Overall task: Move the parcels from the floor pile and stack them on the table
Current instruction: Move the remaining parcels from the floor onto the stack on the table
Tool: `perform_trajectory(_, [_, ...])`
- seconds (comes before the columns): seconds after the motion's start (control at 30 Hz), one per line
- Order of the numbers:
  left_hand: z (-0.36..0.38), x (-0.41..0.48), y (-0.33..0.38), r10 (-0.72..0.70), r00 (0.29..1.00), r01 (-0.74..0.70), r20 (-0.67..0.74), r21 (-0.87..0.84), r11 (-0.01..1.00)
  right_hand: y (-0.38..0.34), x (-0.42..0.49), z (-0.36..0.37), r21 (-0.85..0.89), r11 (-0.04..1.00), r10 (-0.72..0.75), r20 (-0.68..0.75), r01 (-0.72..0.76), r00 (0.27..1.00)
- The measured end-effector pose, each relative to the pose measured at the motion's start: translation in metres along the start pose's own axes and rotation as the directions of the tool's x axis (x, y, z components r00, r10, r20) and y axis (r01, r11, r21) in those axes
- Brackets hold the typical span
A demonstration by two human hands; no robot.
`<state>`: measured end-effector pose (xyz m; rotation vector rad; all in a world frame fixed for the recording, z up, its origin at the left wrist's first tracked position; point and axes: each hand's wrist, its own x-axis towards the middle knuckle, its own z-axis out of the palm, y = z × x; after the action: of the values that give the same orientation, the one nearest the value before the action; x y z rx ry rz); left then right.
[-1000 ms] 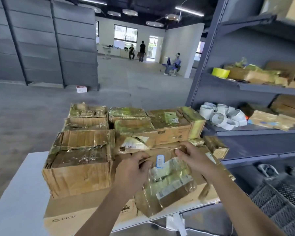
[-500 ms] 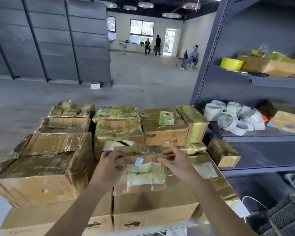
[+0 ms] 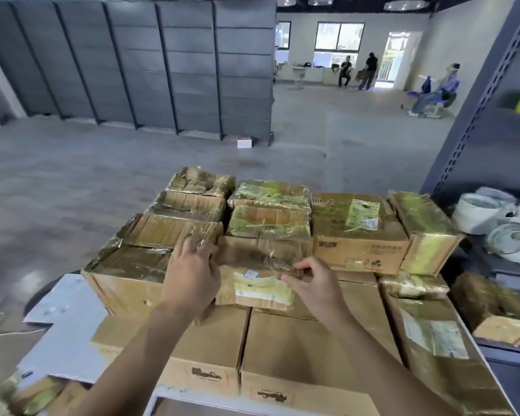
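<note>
A small flat parcel (image 3: pixel 257 288), wrapped in clear tape with a white label, lies on the lower cardboard boxes (image 3: pixel 297 352) of the stack on the white table (image 3: pixel 66 322). It is wedged between a big taped box (image 3: pixel 132 265) on the left and taller parcels (image 3: pixel 357 232) behind and to the right. My left hand (image 3: pixel 192 274) holds the parcel's left end, its fingers reaching over the corner of the big box. My right hand (image 3: pixel 315 283) pinches the parcel's upper right edge.
A grey metal shelf rack (image 3: pixel 475 121) stands on the right with white tape rolls (image 3: pixel 490 217) and a taped box (image 3: pixel 493 307). More taped parcels (image 3: pixel 27 394) show at the bottom left, below the table. Open concrete floor lies beyond, with people far back.
The parcel in my hands went from tilted above the table's front edge to lying flat and further in on the stack. The view has moved closer and swung left.
</note>
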<state>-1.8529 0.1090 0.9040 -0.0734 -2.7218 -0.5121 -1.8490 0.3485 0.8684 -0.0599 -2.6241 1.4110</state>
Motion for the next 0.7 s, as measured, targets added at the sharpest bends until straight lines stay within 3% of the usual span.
perform_trajectory(0.13, [0.005, 0.004, -0.02, -0.01, 0.975, -0.009, 0.22, 0.086, 0.996, 0.0, 0.005, 0.014, -0.008, 0.999, 0.045, -0.04, -0.045, 0.998])
perform_trajectory(0.3, [0.005, 0.003, -0.023, 0.079, 0.965, -0.129, 0.249, 0.192, 0.973, 0.0, 0.01, 0.017, -0.059, 0.997, 0.043, -0.026, -0.045, 0.999])
perform_trajectory(0.47, [0.007, 0.002, -0.025, 0.15, 0.939, -0.251, 0.311, 0.319, 0.914, 0.003, 0.009, 0.017, -0.261, 0.964, -0.039, 0.03, 0.046, 0.999])
perform_trajectory(0.7, [0.006, 0.007, -0.023, 0.19, 0.937, -0.277, 0.293, 0.294, 0.915, 0.0, 0.001, 0.029, -0.441, 0.892, -0.159, -0.102, 0.099, 0.982])
